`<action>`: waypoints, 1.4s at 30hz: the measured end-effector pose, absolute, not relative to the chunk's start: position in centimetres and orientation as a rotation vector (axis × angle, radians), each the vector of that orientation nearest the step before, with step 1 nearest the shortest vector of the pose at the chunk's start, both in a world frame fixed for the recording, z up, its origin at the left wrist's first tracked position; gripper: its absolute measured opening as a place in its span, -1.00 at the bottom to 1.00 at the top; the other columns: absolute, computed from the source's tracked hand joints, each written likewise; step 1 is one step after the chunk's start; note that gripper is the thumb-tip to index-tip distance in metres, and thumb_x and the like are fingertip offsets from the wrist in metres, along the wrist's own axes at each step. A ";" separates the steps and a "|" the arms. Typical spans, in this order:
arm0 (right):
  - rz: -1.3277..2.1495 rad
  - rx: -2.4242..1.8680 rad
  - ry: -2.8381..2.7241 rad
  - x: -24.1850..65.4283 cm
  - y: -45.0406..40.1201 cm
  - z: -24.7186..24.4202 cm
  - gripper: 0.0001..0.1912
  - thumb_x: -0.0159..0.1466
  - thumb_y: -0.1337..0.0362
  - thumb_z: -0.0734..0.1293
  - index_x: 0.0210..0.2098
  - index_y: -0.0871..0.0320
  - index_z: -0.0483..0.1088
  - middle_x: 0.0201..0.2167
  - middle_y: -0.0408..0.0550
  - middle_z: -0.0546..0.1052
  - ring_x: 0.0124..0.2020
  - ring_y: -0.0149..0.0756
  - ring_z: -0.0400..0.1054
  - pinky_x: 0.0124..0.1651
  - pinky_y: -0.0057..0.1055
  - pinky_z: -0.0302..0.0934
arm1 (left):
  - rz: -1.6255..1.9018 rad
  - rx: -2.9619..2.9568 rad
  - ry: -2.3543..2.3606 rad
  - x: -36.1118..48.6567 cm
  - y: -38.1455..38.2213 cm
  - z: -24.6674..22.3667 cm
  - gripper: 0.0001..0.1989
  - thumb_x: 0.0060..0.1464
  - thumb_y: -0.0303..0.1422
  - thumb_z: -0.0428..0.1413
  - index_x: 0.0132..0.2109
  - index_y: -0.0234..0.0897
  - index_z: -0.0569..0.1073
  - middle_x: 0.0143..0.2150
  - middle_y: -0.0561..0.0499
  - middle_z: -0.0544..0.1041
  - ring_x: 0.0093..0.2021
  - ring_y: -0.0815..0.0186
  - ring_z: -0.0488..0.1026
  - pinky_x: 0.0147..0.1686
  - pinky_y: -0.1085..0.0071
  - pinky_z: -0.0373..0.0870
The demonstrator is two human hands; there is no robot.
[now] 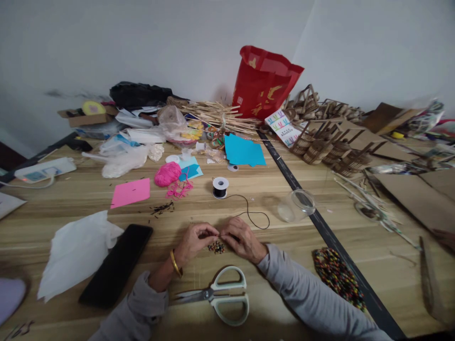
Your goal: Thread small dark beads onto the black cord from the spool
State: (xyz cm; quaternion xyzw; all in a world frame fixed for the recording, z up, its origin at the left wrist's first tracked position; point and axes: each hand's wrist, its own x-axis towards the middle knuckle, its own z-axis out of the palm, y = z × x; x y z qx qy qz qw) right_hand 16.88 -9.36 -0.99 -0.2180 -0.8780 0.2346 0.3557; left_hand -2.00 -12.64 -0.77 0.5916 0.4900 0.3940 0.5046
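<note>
My left hand [192, 242], with a gold bangle at the wrist, pinches thumb and forefinger together at the dark cord's end. Fingertip to fingertip with it, my right hand [242, 238] is closed on the same thin black cord [256, 226]. That cord loops across the table from a white spool [220, 187] of black cord. Just below the fingertips lies a small cluster of multicoloured beads [216, 247]. White-handled scissors [213, 294] rest between my forearms, blades pointing left. Whether a bead sits between the fingertips is too small to make out.
A clear jar [296, 206] stands right of the cord. Strung beads [337, 277] lie beyond my right forearm, and a black phone [116, 265] is at left. Pink yarn [168, 174], small baskets [320, 147] and a red bag [265, 85] are farther back.
</note>
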 end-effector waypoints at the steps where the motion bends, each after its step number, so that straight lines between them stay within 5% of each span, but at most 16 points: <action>1: 0.608 -0.563 -2.266 16.9 -9.4 -1.0 -0.81 0.32 0.25 0.15 -0.34 0.18 0.33 -0.44 -0.02 0.42 -0.34 -0.29 0.24 -0.20 -0.31 0.13 | 0.948 1.426 1.185 -2.0 -12.7 -0.7 -0.90 -0.16 -0.44 0.18 -0.41 -0.41 0.51 -0.45 -0.04 0.53 -0.42 0.33 0.43 -0.37 0.46 0.34; 42: 0.619 -0.554 -2.260 16.8 -9.4 -0.9 -0.86 0.30 0.29 0.17 -0.34 0.18 0.31 -0.44 -0.03 0.42 -0.34 -0.29 0.24 -0.19 -0.32 0.13 | 0.950 1.443 1.197 -1.8 -12.6 -0.8 -0.91 -0.15 -0.43 0.17 -0.42 -0.39 0.48 -0.49 -0.01 0.51 -0.45 0.36 0.41 -0.42 0.48 0.32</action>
